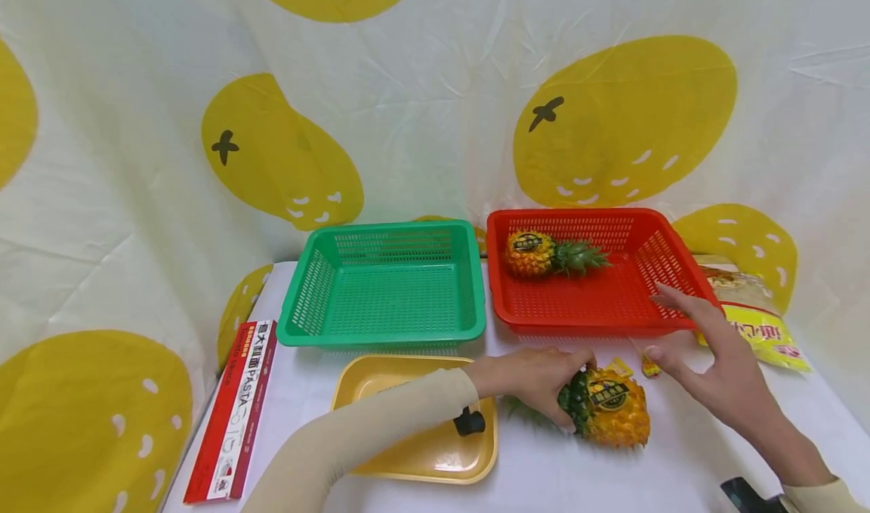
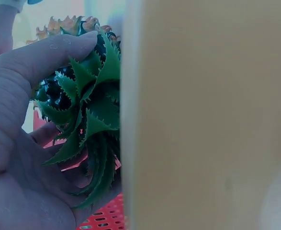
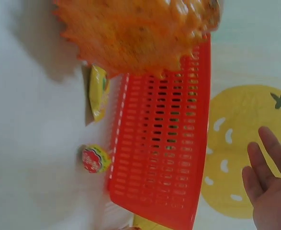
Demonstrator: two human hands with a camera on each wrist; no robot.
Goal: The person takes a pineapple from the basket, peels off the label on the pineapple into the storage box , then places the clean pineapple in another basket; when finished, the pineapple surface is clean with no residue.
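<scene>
Bristling orange pineapple (image 1: 620, 421), green-leaved, dark label (image 1: 609, 396), perhaps gold-lettered

we see a yellow-orange pineapple (image 1: 625, 421) with a black label (image 1: 609, 395) and dark green leaves (image 2: 99, 124), a red basket (image 1: 598, 326), a green basket (image 1: 381, 339), a pale orange tray (image 1: 442, 464), a red-and-white box (image 1: 234, 415), cream sleeves (image 1: 401, 416), and a white curtain (image 1: 421, 120) patterned with mustard-yellow fruits (image 1: 632, 120) bearing dark crosses (image 1: 546, 112) and white dashes (image 1: 642, 156).

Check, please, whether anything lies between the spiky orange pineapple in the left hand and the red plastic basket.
Yes: a small yellow packet lies between pineapple and basket, with a round red-and-yellow candy to its right.
</scene>
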